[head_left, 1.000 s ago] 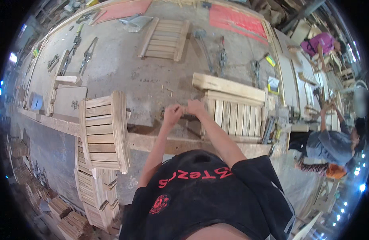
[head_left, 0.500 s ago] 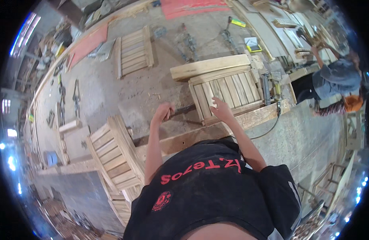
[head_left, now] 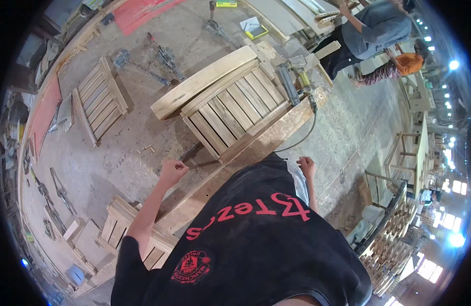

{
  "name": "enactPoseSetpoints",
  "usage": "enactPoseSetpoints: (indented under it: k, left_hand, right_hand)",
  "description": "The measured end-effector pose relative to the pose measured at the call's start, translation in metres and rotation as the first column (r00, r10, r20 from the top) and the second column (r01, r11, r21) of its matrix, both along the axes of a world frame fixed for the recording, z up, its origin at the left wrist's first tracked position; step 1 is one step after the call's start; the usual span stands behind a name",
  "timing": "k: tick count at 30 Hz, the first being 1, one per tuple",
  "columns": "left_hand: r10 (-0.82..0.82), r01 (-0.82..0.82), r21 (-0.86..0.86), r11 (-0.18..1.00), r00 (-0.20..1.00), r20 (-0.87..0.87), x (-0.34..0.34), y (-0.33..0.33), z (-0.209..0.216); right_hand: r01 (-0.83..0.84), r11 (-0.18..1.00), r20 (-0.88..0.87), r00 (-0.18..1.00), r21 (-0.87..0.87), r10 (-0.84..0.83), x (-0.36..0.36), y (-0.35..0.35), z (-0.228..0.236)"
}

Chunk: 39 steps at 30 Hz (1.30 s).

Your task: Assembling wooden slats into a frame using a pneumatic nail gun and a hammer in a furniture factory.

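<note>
My left hand is curled into a loose fist over the workbench, and I see nothing in it. Just past its knuckles lies a dark metal bar, partly under a slatted wooden panel. My right hand hangs beside my right hip, past the bench edge, with its fingers loosely bent, a little apart and holding nothing. Against the far side of the panel rests a thick pale wooden board. A bar clamp lies at the panel's right end.
Another slatted panel lies farther left, and stacked slatted panels stand near my left elbow. Metal clamps lie on the bench top. A cable hangs over the bench edge. Two people, one in a grey shirt, are at the right.
My view has swung to the right. My right hand has left the slatted panel and dropped to my side. The left hand has drawn back toward the near bench edge.
</note>
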State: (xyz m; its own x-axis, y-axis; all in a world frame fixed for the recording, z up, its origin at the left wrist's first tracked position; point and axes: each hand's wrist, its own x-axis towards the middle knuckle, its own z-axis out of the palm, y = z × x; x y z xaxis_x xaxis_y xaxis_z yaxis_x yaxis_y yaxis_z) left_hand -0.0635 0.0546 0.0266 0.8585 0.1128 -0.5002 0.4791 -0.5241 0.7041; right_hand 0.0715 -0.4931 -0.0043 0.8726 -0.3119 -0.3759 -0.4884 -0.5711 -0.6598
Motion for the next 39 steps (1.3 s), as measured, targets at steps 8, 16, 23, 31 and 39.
enactPoseSetpoints:
  k: [8,16,23,31,39]
  left_hand:
    - [0.066,-0.069,0.073,0.995,0.997,0.041,0.000,-0.021,-0.021]
    - [0.265,-0.279,0.324,0.904,0.960,0.089,0.034,-0.040,-0.056]
    - [0.465,-0.470,0.193,0.861,0.882,0.072,0.041,-0.043,-0.036]
    - [0.564,-0.595,0.113,0.796,0.796,0.221,0.048,-0.049,-0.048]
    - [0.799,-0.857,0.223,0.464,0.514,0.312,0.030,-0.053,-0.083]
  right_hand:
    - [-0.228,0.939,-0.161,0.968,-0.256,0.191,-0.011,-0.025,-0.056]
    - [-0.136,0.986,-0.100,0.984,0.091,0.145,0.091,0.069,0.002]
    - [-0.338,0.941,-0.037,0.940,0.037,0.339,0.088,0.056,0.008]
    - [-0.447,0.852,-0.023,0.882,0.274,0.470,0.132,0.064,-0.005]
    - [-0.569,0.704,0.011,0.775,-0.425,0.632,0.362,0.068,0.018]
